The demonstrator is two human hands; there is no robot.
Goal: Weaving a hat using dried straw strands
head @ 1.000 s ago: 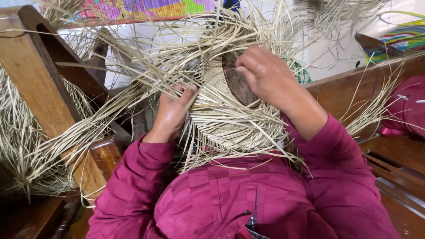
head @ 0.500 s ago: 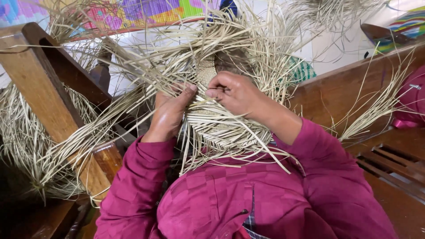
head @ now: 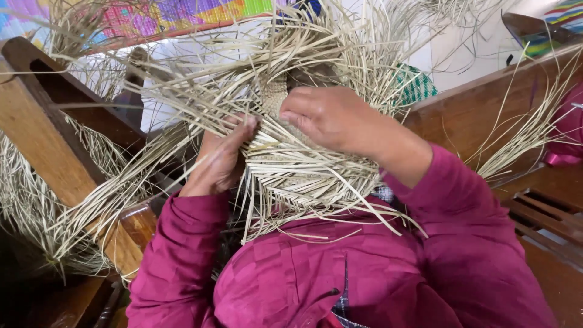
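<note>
- A wooden frame [head: 42, 133] and loose straw bundles [head: 36, 200] surround the lap.
- The woven straw piece [head: 303, 176] lies on the lap, against the chest.
- The left hand [head: 221, 161] pinches strands; the right hand [head: 331, 118] presses on top, fingers curled closed on straw.
- Risk: thin strands may snap or slip out if pulled hard, loosening the weave.

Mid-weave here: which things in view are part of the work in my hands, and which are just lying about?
In the work:
- woven straw piece, with its loose straw strands
- left hand, fingers in the strands
- right hand, resting on top of the weave

Lying about:
- wooden frame at left
- wooden bench at right
- colourful cloth behind
- green checked fabric
</note>
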